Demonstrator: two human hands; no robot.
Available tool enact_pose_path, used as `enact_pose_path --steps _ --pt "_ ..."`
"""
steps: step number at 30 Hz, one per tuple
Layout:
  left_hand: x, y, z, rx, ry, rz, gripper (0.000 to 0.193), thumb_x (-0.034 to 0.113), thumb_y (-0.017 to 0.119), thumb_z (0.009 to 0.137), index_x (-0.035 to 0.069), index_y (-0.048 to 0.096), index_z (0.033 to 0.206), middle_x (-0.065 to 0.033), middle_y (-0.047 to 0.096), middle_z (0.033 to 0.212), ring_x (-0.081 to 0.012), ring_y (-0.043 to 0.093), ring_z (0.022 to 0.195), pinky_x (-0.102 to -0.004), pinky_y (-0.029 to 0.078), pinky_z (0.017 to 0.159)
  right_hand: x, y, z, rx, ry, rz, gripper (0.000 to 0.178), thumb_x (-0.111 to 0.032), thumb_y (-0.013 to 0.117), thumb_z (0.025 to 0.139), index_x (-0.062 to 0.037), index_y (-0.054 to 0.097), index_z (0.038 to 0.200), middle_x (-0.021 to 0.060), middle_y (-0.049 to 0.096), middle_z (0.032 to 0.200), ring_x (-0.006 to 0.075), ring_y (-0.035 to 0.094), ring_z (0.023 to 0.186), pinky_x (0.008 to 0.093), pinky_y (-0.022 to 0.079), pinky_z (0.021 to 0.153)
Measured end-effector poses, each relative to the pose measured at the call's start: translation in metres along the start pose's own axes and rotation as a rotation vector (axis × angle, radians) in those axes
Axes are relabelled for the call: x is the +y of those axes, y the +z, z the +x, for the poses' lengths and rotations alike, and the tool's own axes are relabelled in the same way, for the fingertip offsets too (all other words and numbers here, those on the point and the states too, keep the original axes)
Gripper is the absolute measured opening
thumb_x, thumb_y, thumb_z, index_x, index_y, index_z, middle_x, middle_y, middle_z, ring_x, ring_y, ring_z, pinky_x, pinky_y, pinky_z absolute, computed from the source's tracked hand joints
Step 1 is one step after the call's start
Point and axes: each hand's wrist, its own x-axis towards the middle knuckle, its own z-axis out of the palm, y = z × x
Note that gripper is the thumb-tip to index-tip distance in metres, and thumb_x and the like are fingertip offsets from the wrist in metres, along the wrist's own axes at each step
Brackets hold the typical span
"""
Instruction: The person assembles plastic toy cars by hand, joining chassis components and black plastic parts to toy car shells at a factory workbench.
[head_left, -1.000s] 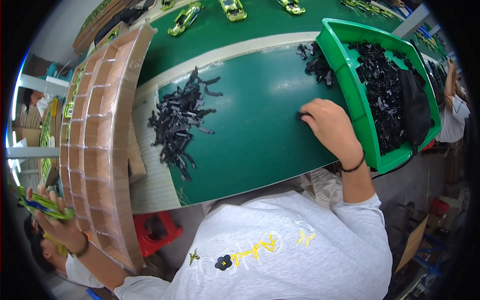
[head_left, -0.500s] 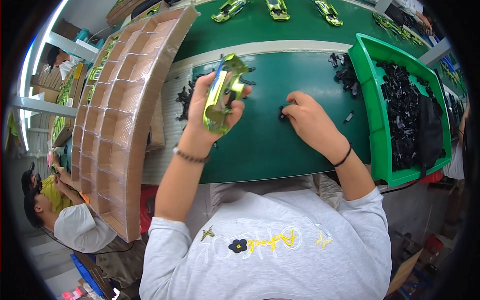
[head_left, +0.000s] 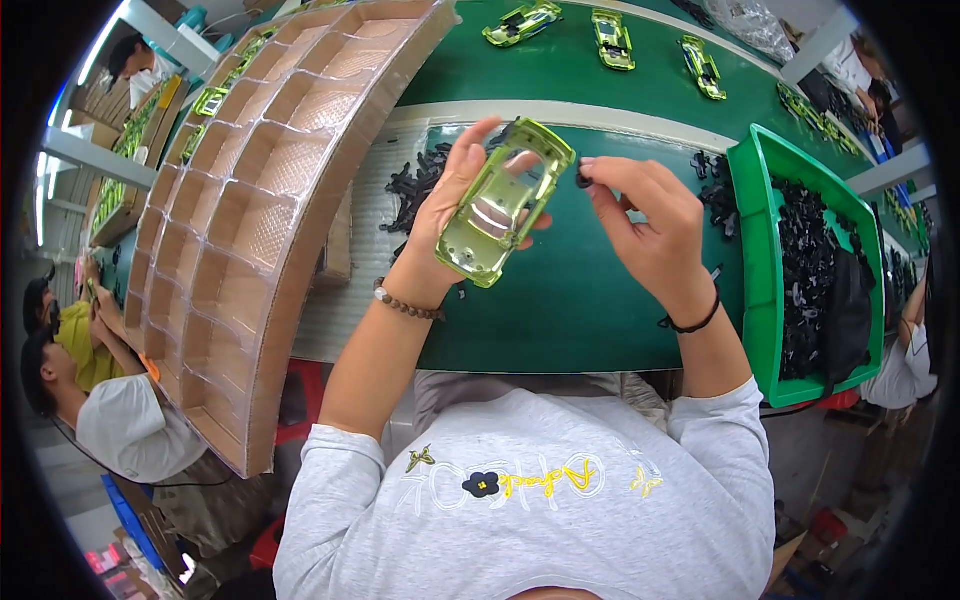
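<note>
My left hand (head_left: 445,215) is closed around a shiny green toy car body (head_left: 503,205), whose hollow underside faces up, tilted toward the right. Between the thumb and forefinger of my right hand (head_left: 650,215) is a small black plastic part (head_left: 584,176). That part is just right of the car body and apart from it. Its exact shape is too small to make out. Behind my left hand lies a pile of black plastic parts (head_left: 408,190) on the green work mat (head_left: 560,320).
A cardboard tray with compartments (head_left: 235,300) stands tilted at my left. On the right sits a green bin (head_left: 762,290) full of black parts, with more black parts (head_left: 718,195) beside it. Several green car bodies (head_left: 613,40) rest on the far green surface. Other people work at both sides.
My right hand has lifted the small black part off the mat and brought it up beside the car body. My left hand has turned the car body and moved it slightly right.
</note>
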Motion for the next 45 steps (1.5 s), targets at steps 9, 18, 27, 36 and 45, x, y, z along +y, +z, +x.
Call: enact_pose_path --steps 9,18,27,36,45 --pt "0.001 -0.019 -0.001 -0.250 -0.320 -0.246 0.111 0.086 0.019 0.073 -0.008 0.046 0.125 -0.0145 0.066 0.091 -0.0280 0.066 0.071 -0.0302 0.053 0.048 -0.022 -0.003 0.025 -0.538 -0.388 -0.151 0.020 -0.004 0.063 0.066 -0.0070 0.062 0.086 0.0023 0.062 0.089 0.0195 0.059 0.071 0.0316 0.048 0.060" --pt "-0.003 0.005 -0.004 -0.157 -0.155 -0.037 0.091 0.080 0.032 0.078 0.006 0.037 0.132 -0.0143 0.052 0.122 -0.0202 0.059 0.093 -0.0352 0.052 0.077 -0.012 -0.001 0.004 -0.139 -0.217 -0.191 0.021 -0.003 0.067 0.064 -0.0086 0.064 0.084 0.0007 0.064 0.087 0.0187 0.055 0.068 0.0308 0.045 0.058" --pt "-0.018 0.011 0.001 0.014 -0.056 -0.067 0.072 0.000 0.061 0.083 0.020 0.021 0.139 -0.0105 0.042 0.131 -0.0242 0.049 0.116 -0.0388 0.046 0.092 -0.022 -0.002 0.004 -0.010 -0.179 -0.211 0.023 -0.003 0.068 0.064 -0.0134 0.067 0.085 -0.0047 0.066 0.087 0.0160 0.051 0.070 0.0304 0.036 0.070" --pt "-0.023 0.023 -0.005 -0.174 -0.062 0.275 0.095 -0.011 0.052 0.076 0.020 -0.001 0.148 -0.0069 0.026 0.143 -0.0216 0.030 0.132 -0.0359 0.029 0.106 -0.023 0.023 -0.005 -0.085 -0.176 -0.438 0.022 -0.010 0.063 0.067 -0.0103 0.066 0.088 -0.0032 0.064 0.094 0.0148 0.049 0.071 0.0301 0.036 0.071" --pt "-0.025 0.014 -0.004 -0.043 -0.029 -0.034 0.073 0.004 0.044 0.087 0.021 0.004 0.145 -0.0075 0.035 0.136 -0.0214 0.040 0.124 -0.0409 0.036 0.102 -0.011 0.025 -0.015 -0.112 -0.220 -0.387 0.018 -0.013 0.061 0.067 -0.0119 0.063 0.085 -0.0030 0.061 0.090 0.0151 0.049 0.070 0.0296 0.036 0.065"
